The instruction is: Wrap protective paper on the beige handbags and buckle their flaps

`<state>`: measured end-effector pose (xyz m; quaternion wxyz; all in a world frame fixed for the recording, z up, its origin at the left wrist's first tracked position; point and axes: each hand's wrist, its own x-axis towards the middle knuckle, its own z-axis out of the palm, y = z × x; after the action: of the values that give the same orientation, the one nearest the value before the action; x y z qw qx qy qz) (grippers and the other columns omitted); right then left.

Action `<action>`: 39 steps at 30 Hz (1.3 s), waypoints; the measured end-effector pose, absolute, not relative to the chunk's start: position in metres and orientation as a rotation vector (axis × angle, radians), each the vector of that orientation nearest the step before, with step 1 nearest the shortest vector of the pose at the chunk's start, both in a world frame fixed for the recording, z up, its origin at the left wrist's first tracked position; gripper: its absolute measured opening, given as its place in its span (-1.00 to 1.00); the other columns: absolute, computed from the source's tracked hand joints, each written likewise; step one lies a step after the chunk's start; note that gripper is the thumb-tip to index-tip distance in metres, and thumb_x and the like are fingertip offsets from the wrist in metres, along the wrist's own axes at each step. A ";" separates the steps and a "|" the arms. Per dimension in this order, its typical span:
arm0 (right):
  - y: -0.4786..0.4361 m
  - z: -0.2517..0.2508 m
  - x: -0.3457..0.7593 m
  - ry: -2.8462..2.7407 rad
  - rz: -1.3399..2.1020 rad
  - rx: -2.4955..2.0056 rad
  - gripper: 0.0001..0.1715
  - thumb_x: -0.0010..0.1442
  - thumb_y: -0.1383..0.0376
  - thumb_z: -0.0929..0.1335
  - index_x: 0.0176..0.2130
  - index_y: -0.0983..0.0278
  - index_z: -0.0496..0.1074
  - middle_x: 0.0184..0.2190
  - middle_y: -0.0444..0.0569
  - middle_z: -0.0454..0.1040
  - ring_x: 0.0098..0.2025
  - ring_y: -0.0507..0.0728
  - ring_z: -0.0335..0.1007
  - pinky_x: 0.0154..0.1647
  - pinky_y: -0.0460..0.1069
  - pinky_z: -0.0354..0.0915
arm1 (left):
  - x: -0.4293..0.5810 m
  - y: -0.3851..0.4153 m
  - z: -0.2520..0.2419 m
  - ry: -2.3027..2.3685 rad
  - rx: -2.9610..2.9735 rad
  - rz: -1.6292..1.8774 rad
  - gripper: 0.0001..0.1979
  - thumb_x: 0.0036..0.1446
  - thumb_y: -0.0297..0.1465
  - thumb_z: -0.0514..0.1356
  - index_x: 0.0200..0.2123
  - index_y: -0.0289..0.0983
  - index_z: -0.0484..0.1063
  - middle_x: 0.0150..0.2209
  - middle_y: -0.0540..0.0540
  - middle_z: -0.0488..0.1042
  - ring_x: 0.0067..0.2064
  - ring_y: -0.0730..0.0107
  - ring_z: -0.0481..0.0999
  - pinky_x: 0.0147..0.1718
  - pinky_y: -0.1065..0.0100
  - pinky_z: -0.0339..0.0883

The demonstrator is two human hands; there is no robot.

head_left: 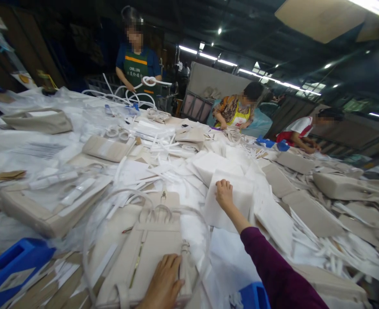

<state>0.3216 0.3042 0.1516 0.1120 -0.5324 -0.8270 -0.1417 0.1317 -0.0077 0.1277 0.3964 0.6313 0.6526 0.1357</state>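
1. A beige, smooth, leather-like handbag (pixel 159 240) lies at the near middle of the cluttered table, its long axis running from near to far and its far end slanting slightly right. A narrow gold zipper (pixel 137 259) follows much the same direction along its face.
2. The left hand (pixel 163 279) rests palm down on the bag's near part, fingers pointing far and slightly bent, not clenched.
3. The right hand (pixel 224 195), at the end of a purple sleeve (pixel 279 266), reaches farther out, its fingers curled on a square white sheet of soft, foam-like material (pixel 236 204); whether it grips or only presses, I cannot tell.
4. Two blue plastic holders sit near: one at the left (pixel 18 272), bearing a pale label, and one at the near middle (pixel 255 296).
5. Another beige bag (pixel 47 214) lies left, with pale wrapping; flat beige bags (pixel 308 212) heap up on the right.
6. Three co-workers stand or lean at the far side; the leftmost (pixel 137 64), in a green apron, handles looped white cord (pixel 150 80).
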 end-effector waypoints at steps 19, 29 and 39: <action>0.308 0.279 0.323 -2.268 0.499 -1.030 -0.79 0.12 0.45 0.25 -0.25 0.33 0.44 -0.41 -0.01 0.47 -0.37 0.02 0.35 -0.28 -0.05 0.23 | 0.173 -0.023 0.137 1.333 1.327 1.185 -0.54 0.00 -0.56 0.11 0.03 -0.23 0.32 -0.16 -0.11 0.38 -0.13 0.33 0.36 -0.10 0.29 0.26; 0.230 0.146 0.144 -2.627 1.093 -0.815 -0.71 -0.02 0.48 0.24 -0.26 0.36 0.43 -0.42 -0.12 0.45 -0.36 0.05 0.28 -0.24 -0.08 0.19 | 0.161 -0.064 0.149 1.259 2.100 0.893 -0.56 -0.01 -0.63 0.06 -0.01 -0.30 0.32 -0.15 -0.20 0.40 -0.06 0.21 0.34 -0.07 0.19 0.26; 0.175 0.093 0.103 -2.768 1.126 -0.793 -0.74 0.00 0.48 0.25 -0.30 0.27 0.43 -0.41 -0.09 0.47 -0.34 0.10 0.32 -0.26 -0.07 0.18 | 0.114 -0.055 0.170 1.132 2.234 0.763 -0.47 0.03 -0.62 0.02 0.12 -0.31 0.20 0.00 -0.24 0.35 0.08 0.21 0.27 0.05 0.20 0.19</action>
<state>0.1034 0.1749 0.0934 0.0248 -0.2563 -0.8951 0.3641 0.1140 -0.0547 0.1699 0.2587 0.8244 0.4175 0.2814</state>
